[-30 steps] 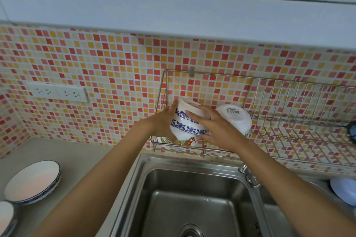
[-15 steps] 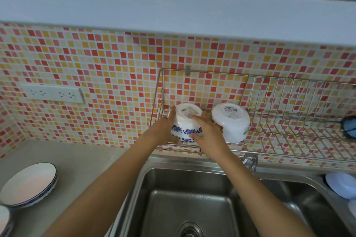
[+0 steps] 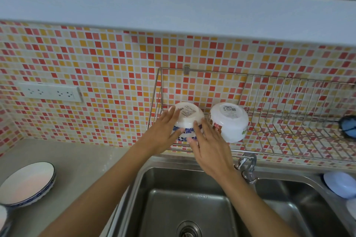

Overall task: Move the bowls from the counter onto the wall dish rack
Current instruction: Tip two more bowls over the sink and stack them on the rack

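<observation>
A white bowl with a blue flower band sits upside down at the left end of the wire wall dish rack. Beside it on the right, a white bowl with red flowers also lies upside down. My left hand rests flat against the blue bowl's left side with fingers straight. My right hand has spread fingers, its tips touching the bowl's front. A wide blue-rimmed bowl stands on the grey counter at lower left, and another bowl's edge shows at the frame's corner.
A steel double sink lies below the rack, with a faucet at its back. A light blue dish sits at the far right. A dark round object hangs at the rack's right end. A cabinet overhangs.
The blue-banded bowl went from tilted in both hands to upside down on the rack. My fingers have straightened and loosened off it.
</observation>
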### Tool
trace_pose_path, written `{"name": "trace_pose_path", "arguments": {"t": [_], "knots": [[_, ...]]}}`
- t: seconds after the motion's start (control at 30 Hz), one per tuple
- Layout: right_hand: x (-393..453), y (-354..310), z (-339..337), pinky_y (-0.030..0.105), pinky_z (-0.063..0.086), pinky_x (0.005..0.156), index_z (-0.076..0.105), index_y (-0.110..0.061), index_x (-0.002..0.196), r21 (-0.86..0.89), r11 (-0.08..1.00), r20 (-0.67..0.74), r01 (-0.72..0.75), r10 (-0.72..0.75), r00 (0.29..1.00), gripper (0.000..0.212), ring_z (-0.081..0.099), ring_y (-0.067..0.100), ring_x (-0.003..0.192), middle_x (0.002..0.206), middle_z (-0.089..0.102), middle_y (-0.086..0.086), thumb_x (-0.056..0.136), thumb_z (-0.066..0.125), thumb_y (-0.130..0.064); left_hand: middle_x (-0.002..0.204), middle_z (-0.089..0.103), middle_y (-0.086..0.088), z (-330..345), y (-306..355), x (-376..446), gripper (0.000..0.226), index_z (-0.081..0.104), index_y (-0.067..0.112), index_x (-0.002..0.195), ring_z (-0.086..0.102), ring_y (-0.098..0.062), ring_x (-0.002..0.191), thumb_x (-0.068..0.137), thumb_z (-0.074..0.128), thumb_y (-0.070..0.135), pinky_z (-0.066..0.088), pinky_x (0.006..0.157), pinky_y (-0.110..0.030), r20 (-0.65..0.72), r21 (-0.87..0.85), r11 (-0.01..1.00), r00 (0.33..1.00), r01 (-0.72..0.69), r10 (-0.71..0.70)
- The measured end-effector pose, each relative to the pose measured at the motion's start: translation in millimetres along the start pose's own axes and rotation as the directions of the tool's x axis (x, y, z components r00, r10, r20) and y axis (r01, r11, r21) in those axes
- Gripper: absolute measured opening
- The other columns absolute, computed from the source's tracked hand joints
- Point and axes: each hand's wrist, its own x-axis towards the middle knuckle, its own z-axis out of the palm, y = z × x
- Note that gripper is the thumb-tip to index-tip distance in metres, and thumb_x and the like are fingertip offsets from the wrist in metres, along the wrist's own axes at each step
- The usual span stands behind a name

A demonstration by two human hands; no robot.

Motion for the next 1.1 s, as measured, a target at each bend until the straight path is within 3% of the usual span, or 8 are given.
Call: {"name": "trace_pose_path", "arguments": {"t": [0.1,0.17,0.33,0.47,0.67,0.83,1.0,1.1], "knots": [[1,4,-5,0.045,0.002,0.122,0.001,-0.02,0.155,0.013,0.999,0.189,0.048,-0.049,0.981,0.084,-0.009,0.018,0.149,0.162,-0.006,0.001,0.089,-0.002,-0.072,0.157,-0.017,0.006,2,-4,-11,0.071,-0.013,0.022,0.149,-0.016,-0.008,0.143,0.092,0.01,0.059,-0.002,0.12,-0.033,0.057,0.097,0.993,0.996,-0.068,0.063],[4,4,-10,0.043,-0.004,0.121,-0.008,-0.021,0.154,0.029,0.999,0.259,0.042,-0.048,0.965,0.085,-0.015,0.016,0.148,0.162,-0.014,-0.002,0.088,0.002,-0.073,0.155,-0.019,0.007,4,-4,-11,0.072,-0.015,0.021,0.148,-0.017,-0.008,0.142,0.09,0.005,0.059,-0.004,0.119,-0.031,0.063,0.139,0.987,0.996,-0.078,0.07],[13,3,-17,0.046,0.019,0.118,-0.017,-0.026,0.152,0.103,0.994,0.387,-0.02,-0.021,0.922,0.085,0.001,0.02,0.15,0.159,-0.025,-0.008,0.09,0.015,-0.074,0.151,-0.023,0.007,10,-1,-7,0.068,-0.018,0.02,0.146,-0.02,-0.008,0.14,0.091,0.001,0.055,-0.007,0.117,-0.029,0.038,0.198,0.979,0.999,-0.043,0.036],[7,7,-22,0.043,0.029,0.114,-0.004,-0.024,0.155,0.147,0.989,0.316,-0.021,-0.027,0.948,0.074,0.013,0.018,0.149,0.161,-0.016,-0.008,0.097,0.019,-0.062,0.154,-0.017,0.004,11,2,-12,0.063,-0.014,0.019,0.147,-0.017,-0.009,0.142,0.094,0.003,0.051,-0.012,0.115,-0.028,-0.027,0.21,0.975,0.997,-0.068,0.075],[3,8,-13,0.038,0.004,0.122,-0.006,-0.016,0.154,0.053,0.997,0.311,0.063,-0.077,0.947,0.084,-0.009,0.015,0.149,0.161,-0.014,0.002,0.092,0.01,-0.07,0.155,-0.012,0.006,14,-7,-33,0.059,-0.01,0.023,0.147,-0.018,-0.01,0.142,0.095,-0.003,0.049,-0.013,0.117,-0.034,-0.02,0.303,0.951,0.997,-0.061,0.07],[7,10,-9,0.038,0.0,0.121,-0.01,-0.016,0.154,0.047,0.997,0.354,0.058,-0.071,0.932,0.084,-0.011,0.014,0.148,0.161,-0.016,0.002,0.092,0.01,-0.07,0.155,-0.011,0.006,14,-2,-30,0.064,-0.011,0.022,0.147,-0.012,-0.009,0.143,0.09,-0.011,0.05,-0.016,0.115,-0.033,-0.019,0.334,0.942,0.999,-0.03,0.038],[9,8,-9,0.039,0.005,0.119,-0.009,-0.017,0.154,0.021,0.999,0.363,0.04,-0.045,0.931,0.085,-0.008,0.016,0.149,0.162,-0.015,0.002,0.092,0.012,-0.071,0.158,-0.007,0.003,8,4,-31,0.061,-0.009,0.021,0.149,-0.007,-0.01,0.145,0.093,-0.006,0.047,-0.016,0.114,-0.032,0.022,0.356,0.934,1.0,-0.003,-0.005],[1,7,-10,0.042,0.025,0.116,0.009,-0.018,0.156,0.064,0.998,0.225,0.017,-0.031,0.974,0.079,0.015,0.021,0.149,0.164,0.003,0.003,0.095,0.024,-0.066,0.159,-0.005,0.0,6,11,-34,0.056,-0.007,0.019,0.15,-0.005,-0.013,0.146,0.1,0.005,0.042,-0.011,0.118,-0.036,0.038,0.318,0.948,0.998,0.026,-0.04]]}}
